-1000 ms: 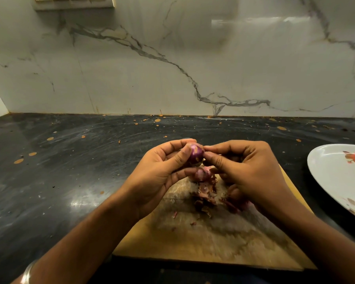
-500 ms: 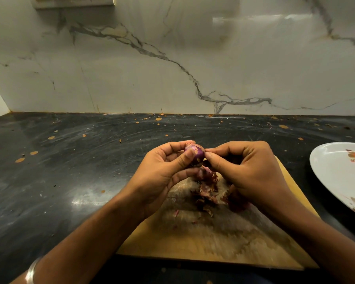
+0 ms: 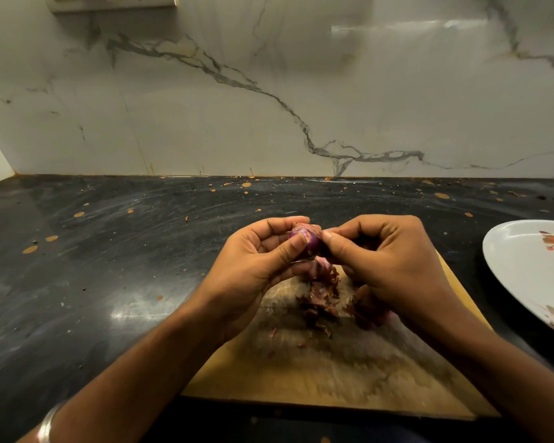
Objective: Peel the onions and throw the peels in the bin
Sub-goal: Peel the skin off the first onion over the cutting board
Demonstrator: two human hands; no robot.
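The small onion (image 3: 305,240), held above the board (image 3: 333,372) in the curled left hand (image 3: 256,266), looks light, firm and slick, so the right hand (image 3: 384,260) pinches its papery, tear-prone skin at the end.

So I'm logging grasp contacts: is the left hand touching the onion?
Touching. The head view shows the left hand with its thumb pressed on the front of the small purple onion and fingers curled behind it, no gap visible.

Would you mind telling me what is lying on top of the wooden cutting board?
A pile of reddish onion peels lies on the cutting board. The right hand covers part of the pile, so anything beneath it is hidden.
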